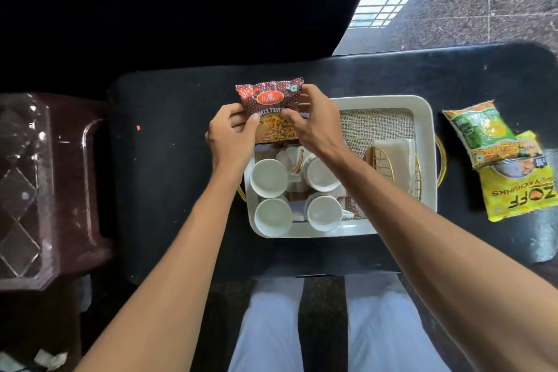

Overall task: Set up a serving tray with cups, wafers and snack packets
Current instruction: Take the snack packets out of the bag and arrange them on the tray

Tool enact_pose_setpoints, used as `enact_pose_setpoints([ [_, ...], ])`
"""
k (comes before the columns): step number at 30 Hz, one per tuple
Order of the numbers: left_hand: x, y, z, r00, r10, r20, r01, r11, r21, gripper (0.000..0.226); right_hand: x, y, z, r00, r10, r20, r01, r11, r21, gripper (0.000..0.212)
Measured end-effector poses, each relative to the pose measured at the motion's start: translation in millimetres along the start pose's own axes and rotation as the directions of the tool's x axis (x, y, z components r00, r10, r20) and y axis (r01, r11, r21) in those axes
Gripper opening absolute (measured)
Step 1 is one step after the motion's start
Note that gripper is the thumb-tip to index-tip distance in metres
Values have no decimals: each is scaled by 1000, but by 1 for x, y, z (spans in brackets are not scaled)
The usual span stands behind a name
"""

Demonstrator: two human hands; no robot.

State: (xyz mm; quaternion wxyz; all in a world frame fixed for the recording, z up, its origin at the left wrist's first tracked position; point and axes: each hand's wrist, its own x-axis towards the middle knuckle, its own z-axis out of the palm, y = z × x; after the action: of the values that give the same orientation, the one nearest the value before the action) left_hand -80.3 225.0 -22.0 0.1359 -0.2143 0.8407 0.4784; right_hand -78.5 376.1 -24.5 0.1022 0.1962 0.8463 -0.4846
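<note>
Packet [270, 112] upright between hands, above far-left corner of tray [428, 142]. Left hand [231, 136] pinching left edge; right hand [311, 124] pinching right edge. Maroon dotted top, red logo, "MIXTURE" print, yellow snack picture below. Four white cups [268, 178] in tray beneath.

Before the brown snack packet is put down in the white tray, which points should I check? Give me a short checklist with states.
1. Brown Haldiram's mixture packet pinched by left hand and right hand: ok.
2. Packet sealed: cannot tell.
3. Four white cups upright: ok.
4. Free woven floor in white rectangular tray: ok.
5. Yellow and green packets in tray: not ok, on black table.
</note>
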Motion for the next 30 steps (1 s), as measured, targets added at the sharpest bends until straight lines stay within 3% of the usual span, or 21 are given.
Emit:
enact_pose_setpoints([
  [3,-14,9,-10,996,3,-87,-3,1000,-6,37,-10,1,-20,1000,-11,-5,11,1000,-6,51],
  [7,-46,37,-5,956,169,-239,-167,986,29,27,-31,19,-80,991,5,-133,-12,999,-51,40],
  [11,-82,77,45,927,367,-79,-360,929,87,20,-55,57,-162,947,89,-310,-127,986,-106,29],
  [14,-106,107,98,912,392,118,-400,915,54,17,-68,93,-216,887,180,-424,-258,957,-134,30],
  [17,-133,129,155,924,288,252,-300,954,9,16,-72,125,-254,863,282,-420,-373,915,-152,41],
  [22,-169,147,238,921,38,387,-43,999,3,29,-52,158,-277,899,362,-245,-429,837,-339,60],
  [26,-178,144,279,909,-146,390,116,988,101,40,-36,168,-284,899,409,-156,-436,803,-406,58],
  [30,-180,136,296,892,-230,390,195,972,128,45,-30,169,-289,898,428,-99,-429,806,-409,50],
])
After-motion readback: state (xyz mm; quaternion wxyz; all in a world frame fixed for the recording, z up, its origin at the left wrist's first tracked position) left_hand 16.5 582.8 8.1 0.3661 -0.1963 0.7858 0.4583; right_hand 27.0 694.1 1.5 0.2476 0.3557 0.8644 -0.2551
